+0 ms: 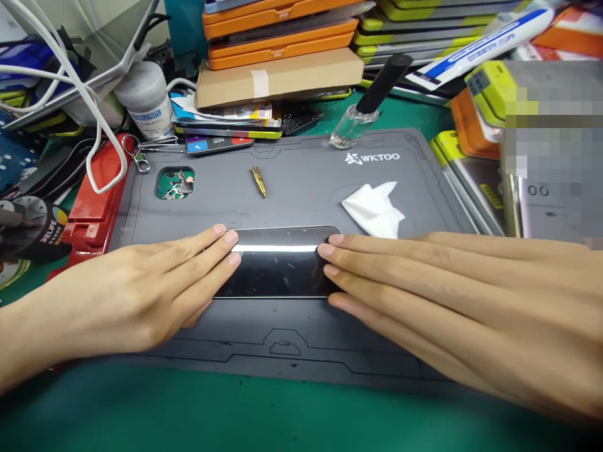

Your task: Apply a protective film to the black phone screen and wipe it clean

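On the grey mat (330, 329), the black screen (277, 274) lay with its ends largely hidden by the left hand (151, 285) and right hand (443, 304); whether they gripped or merely pressed, I couldn't tell.

Look at the shine on that black panel (277, 276): glass-like, mirror-smooth, a bright streak of light right across it, pale smudges breaking the gloss! Beneath it, the grey mat (214, 204), matt and rubbery-looking. Gold-coloured metal gleams on the small bit bundle (259, 182), and here's the tissue (374, 210), soft, creased, papery white. Clear glass sparkles in the bottle (352, 129) under its black plastic-looking cap (385, 81), while the box (301, 78) offers dull brown cardboard, its tape pale, and the red stand (97, 204) shows smooth plastic-like sheen
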Action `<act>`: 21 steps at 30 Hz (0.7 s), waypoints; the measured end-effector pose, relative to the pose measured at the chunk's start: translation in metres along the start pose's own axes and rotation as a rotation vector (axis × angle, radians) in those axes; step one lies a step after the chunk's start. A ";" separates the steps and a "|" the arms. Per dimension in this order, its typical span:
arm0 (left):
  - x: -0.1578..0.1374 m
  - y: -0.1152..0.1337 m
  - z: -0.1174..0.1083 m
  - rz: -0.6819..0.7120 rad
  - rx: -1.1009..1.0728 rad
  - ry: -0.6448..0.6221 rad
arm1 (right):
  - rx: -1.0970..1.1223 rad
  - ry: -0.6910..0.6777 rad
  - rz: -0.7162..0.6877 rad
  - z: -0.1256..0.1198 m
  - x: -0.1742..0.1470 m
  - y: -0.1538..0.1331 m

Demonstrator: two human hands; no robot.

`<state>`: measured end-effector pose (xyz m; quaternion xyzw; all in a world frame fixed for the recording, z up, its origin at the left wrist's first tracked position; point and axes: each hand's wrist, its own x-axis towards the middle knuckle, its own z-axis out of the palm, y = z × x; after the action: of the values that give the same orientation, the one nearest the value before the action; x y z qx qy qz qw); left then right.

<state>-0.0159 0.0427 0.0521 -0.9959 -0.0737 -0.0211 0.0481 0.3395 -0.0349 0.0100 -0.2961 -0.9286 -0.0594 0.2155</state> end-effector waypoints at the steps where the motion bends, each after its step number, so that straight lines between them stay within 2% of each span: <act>1: 0.000 0.000 0.000 -0.009 -0.027 0.009 | -0.004 0.003 -0.003 0.000 0.000 0.000; 11: -0.001 0.000 0.001 -0.037 -0.111 0.036 | 0.063 0.005 0.049 -0.002 0.002 0.001; 21: -0.007 -0.003 0.015 -0.024 -0.126 0.067 | -0.021 -0.034 0.011 -0.007 0.019 -0.001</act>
<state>-0.0223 0.0465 0.0371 -0.9947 -0.0824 -0.0594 -0.0123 0.3278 -0.0269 0.0251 -0.3043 -0.9298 -0.0630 0.1970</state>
